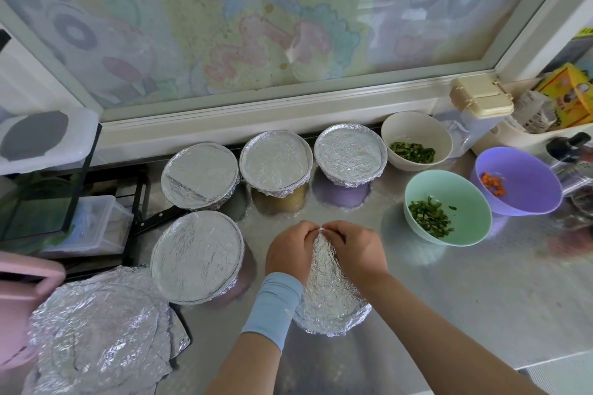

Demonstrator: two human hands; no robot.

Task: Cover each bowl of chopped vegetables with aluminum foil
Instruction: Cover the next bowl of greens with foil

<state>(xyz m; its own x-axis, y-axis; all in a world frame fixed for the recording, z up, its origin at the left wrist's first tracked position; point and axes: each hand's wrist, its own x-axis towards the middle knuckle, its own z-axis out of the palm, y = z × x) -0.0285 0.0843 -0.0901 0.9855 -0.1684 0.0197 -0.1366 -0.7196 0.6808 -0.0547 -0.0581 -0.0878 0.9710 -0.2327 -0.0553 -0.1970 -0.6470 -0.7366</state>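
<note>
A bowl wrapped in crinkled foil [330,295] sits on the steel counter right in front of me. My left hand [290,250] and my right hand [354,250] both pinch the foil at the bowl's far rim, fingertips almost touching. Several foil-covered bowls stand to the left and behind, among them one [197,255] beside my left wrist and one [349,154] near the window sill. Three bowls are uncovered: a white bowl [417,131] with green pieces, a mint green bowl [462,202] with chopped greens, and a purple bowl [526,183] with chopped carrot.
A pile of loose foil sheets [99,330] lies at the front left, beside a pink object [19,298]. Plastic containers [48,135] stand at the left. A lidded box [479,99], packets and kitchen items crowd the back right. The window sill runs behind the bowls.
</note>
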